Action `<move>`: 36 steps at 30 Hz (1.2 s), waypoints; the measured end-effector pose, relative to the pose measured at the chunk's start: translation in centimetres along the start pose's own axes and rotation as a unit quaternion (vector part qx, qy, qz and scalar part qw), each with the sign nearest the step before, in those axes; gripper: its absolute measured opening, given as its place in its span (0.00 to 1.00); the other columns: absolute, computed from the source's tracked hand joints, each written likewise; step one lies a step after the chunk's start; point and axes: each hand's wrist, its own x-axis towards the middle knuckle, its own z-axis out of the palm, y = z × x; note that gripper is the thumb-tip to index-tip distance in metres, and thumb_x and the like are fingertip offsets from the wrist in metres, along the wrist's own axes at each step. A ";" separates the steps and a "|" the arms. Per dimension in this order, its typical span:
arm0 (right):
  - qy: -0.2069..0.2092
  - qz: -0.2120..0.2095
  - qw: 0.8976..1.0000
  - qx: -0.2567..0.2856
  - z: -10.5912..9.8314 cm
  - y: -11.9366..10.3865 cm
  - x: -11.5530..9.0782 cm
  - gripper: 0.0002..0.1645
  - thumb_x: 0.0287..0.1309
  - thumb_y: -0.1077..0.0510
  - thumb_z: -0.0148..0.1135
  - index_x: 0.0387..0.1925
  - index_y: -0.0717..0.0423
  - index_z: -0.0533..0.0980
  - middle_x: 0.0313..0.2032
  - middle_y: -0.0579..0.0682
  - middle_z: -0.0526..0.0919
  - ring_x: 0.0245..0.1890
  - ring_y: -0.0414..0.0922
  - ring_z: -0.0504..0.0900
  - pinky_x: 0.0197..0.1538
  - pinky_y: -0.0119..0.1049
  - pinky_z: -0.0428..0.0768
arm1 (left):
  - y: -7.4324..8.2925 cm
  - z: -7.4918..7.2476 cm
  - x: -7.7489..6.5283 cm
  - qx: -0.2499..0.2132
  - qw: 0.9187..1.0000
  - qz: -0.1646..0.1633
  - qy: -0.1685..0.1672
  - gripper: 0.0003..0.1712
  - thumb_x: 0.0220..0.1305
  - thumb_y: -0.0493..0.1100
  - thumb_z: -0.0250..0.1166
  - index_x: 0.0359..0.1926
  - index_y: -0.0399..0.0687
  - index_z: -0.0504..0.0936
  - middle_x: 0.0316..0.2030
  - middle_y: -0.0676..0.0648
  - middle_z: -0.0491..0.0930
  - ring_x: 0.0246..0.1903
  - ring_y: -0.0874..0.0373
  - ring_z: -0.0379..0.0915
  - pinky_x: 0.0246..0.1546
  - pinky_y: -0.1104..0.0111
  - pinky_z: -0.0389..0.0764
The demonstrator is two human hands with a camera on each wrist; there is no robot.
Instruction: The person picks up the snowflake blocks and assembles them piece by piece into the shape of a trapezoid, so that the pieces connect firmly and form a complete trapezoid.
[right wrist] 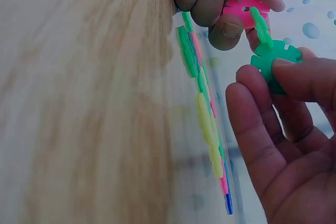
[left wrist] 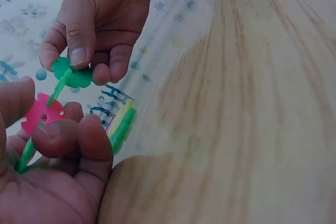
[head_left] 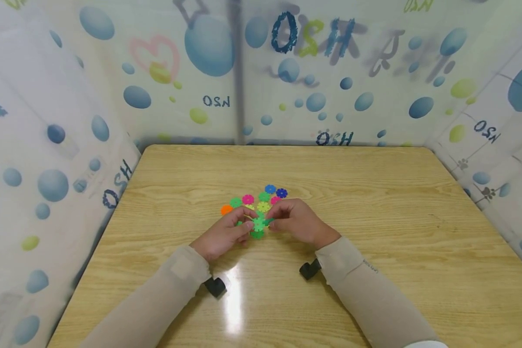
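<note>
Green, notched and flower-shaped, a darker disc (right wrist: 273, 59) is pinched between the thumb and fingers of the right hand (head_left: 297, 222), raised over the tabletop (head_left: 396, 193). Its edge meets a light green disc (right wrist: 261, 30), which in turn meets a pink disc (right wrist: 239, 13) held in the curled fingers of the left hand (head_left: 219, 234); how deeply they interlock I cannot tell.

Around and beyond the hands lie flat loose discs: an orange disc (head_left: 226, 210) at the left, a blue disc (head_left: 270, 189) and a navy disc (head_left: 281, 193) farthest off, a yellow disc (head_left: 263, 207) nearer, with more pink and green ones among them. Both hands stand in the way of some of these in the head view. Black devices (head_left: 310, 269) sit under both wrists.

Behind, a bubble-printed backdrop (head_left: 174, 121) repeats mirrored "H2O" lettering (head_left: 313, 36); small print on the right sleeve (head_left: 367, 290) is too small to read.
</note>
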 end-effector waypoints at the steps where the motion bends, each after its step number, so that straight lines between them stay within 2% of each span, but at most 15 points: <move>1: -0.001 -0.004 1.000 -0.002 0.1 0.0 0.0 0.06 0.61 0.68 0.72 0.40 0.60 0.87 0.38 0.52 0.87 0.38 0.45 0.82 0.42 0.34 0.83 | 0.0 0.0 0.0 -0.001 1.000 0.000 0.000 0.16 0.84 0.42 0.52 0.64 0.41 0.70 0.42 0.46 0.68 0.29 0.55 0.61 0.39 0.65 0.77; 6: -0.003 -0.008 1.000 -0.015 0.2 -0.3 0.0 0.05 0.61 0.68 0.71 0.40 0.59 0.86 0.39 0.53 0.86 0.39 0.45 0.82 0.43 0.35 0.83 | 0.1 0.1 0.0 -0.007 1.000 -0.002 0.003 0.16 0.84 0.41 0.53 0.65 0.40 0.70 0.44 0.46 0.68 0.29 0.55 0.61 0.39 0.66 0.78; 9: -0.002 0.002 0.999 -0.035 0.0 -0.4 0.0 0.10 0.62 0.67 0.70 0.45 0.58 0.84 0.42 0.53 0.85 0.41 0.45 0.82 0.46 0.35 0.82 | 0.1 0.2 0.1 -0.005 1.000 -0.003 0.004 0.18 0.84 0.42 0.53 0.66 0.40 0.69 0.45 0.45 0.69 0.30 0.55 0.62 0.40 0.66 0.78; 12: -0.005 0.017 0.997 -0.070 -0.4 -0.3 0.1 0.16 0.61 0.67 0.69 0.50 0.58 0.81 0.43 0.55 0.82 0.38 0.47 0.81 0.42 0.37 0.81 | 0.0 0.3 0.1 0.012 1.000 -0.007 0.015 0.19 0.83 0.42 0.55 0.67 0.41 0.69 0.46 0.45 0.69 0.30 0.55 0.63 0.41 0.65 0.79; 15: -0.011 0.044 0.991 -0.127 -0.7 -0.1 0.1 0.18 0.62 0.64 0.69 0.54 0.54 0.81 0.39 0.53 0.80 0.33 0.46 0.78 0.36 0.37 0.78 | 0.0 0.3 0.1 0.023 0.999 -0.009 0.028 0.19 0.83 0.42 0.55 0.67 0.41 0.69 0.45 0.45 0.68 0.30 0.55 0.64 0.42 0.64 0.80; 18: -0.025 0.072 0.980 -0.183 -0.9 0.1 0.2 0.20 0.64 0.59 0.71 0.58 0.49 0.83 0.33 0.49 0.78 0.29 0.44 0.74 0.34 0.37 0.74 | 0.1 0.3 0.0 0.021 0.999 -0.011 0.031 0.19 0.83 0.42 0.55 0.67 0.41 0.70 0.45 0.45 0.68 0.30 0.55 0.63 0.42 0.63 0.80; 23: -0.060 0.089 0.970 -0.219 -0.9 0.0 0.1 0.26 0.66 0.55 0.71 0.65 0.46 0.82 0.27 0.47 0.74 0.27 0.43 0.71 0.33 0.37 0.71 | 0.3 0.2 -0.1 0.022 0.999 -0.015 0.026 0.20 0.83 0.43 0.55 0.68 0.41 0.69 0.48 0.44 0.68 0.31 0.55 0.63 0.44 0.63 0.81; 29: -0.064 0.093 0.968 -0.224 -0.7 -0.4 0.0 0.22 0.65 0.58 0.70 0.60 0.53 0.82 0.30 0.48 0.76 0.27 0.43 0.72 0.33 0.37 0.72 | 0.4 0.2 0.0 0.010 1.000 -0.013 0.023 0.20 0.83 0.41 0.55 0.68 0.40 0.69 0.48 0.44 0.69 0.30 0.56 0.64 0.43 0.64 0.81; 36: -0.061 0.098 0.963 -0.243 -0.7 -0.3 0.0 0.18 0.64 0.61 0.71 0.56 0.53 0.83 0.32 0.49 0.77 0.29 0.44 0.73 0.35 0.38 0.74 | 0.4 0.2 0.0 0.014 1.000 -0.011 0.022 0.20 0.82 0.41 0.56 0.68 0.40 0.69 0.47 0.44 0.70 0.31 0.55 0.65 0.43 0.63 0.81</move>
